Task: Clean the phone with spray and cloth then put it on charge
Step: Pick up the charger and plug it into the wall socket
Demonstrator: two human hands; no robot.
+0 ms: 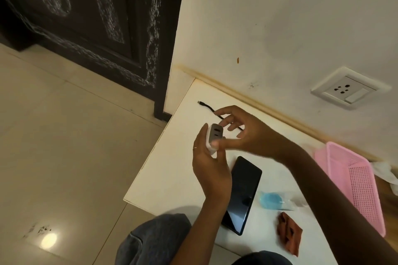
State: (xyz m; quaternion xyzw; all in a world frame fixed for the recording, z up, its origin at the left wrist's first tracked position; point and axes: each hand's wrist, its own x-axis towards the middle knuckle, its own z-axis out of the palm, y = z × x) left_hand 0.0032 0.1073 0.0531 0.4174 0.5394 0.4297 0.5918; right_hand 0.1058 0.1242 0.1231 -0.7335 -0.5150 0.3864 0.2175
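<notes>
The left hand [210,161] clamps the charger adapter [213,139] between thumb and fingers, port face turned toward the right hand [241,130], whose fingers are spread apart at that face, holding nothing discernible. The cable [206,106] lies just beyond the right fingertips, its long axis running away leftward; its near end is hidden behind that hand. The phone [242,193] lies flat below both hands. Motion blurs the right fingers.
</notes>
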